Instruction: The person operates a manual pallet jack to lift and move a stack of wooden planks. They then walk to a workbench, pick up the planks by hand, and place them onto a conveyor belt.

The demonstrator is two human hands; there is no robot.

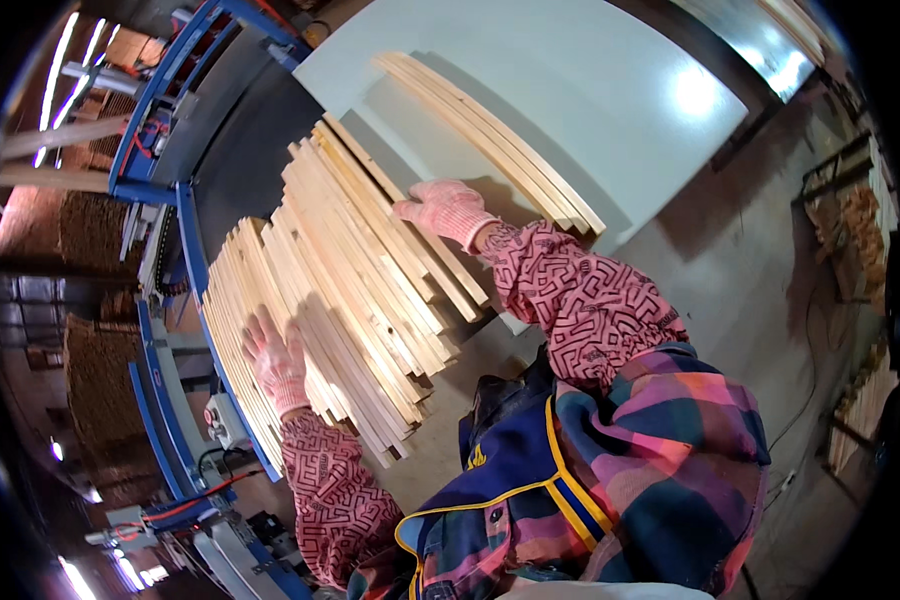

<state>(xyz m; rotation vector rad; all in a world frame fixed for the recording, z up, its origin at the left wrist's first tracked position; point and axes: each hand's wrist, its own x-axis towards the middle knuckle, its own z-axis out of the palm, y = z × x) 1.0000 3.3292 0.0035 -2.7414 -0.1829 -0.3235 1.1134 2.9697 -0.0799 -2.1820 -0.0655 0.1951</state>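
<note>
Many long, pale wooden strips [345, 270] lie side by side in a broad, slanting row, their near ends uneven. My left hand [277, 365], in a pink knitted glove, rests flat on the strips at the left side of the row, fingers spread. My right hand [445, 210], gloved the same way, is at the row's right edge, its fingertips at the outermost strip. Its fingers look extended and close together, not wrapped round a strip. Farther right, a small group of strips [490, 140] lies apart on a pale, smooth tabletop [610, 100].
A blue machine frame [150, 110] with a dark bed [260, 125] stands beyond the row. A blue rail [195, 250] runs along its left, near a small control box [228, 420]. Stacked wood [100, 390] stands far left; a rack with wood pieces [855, 230] stands at right.
</note>
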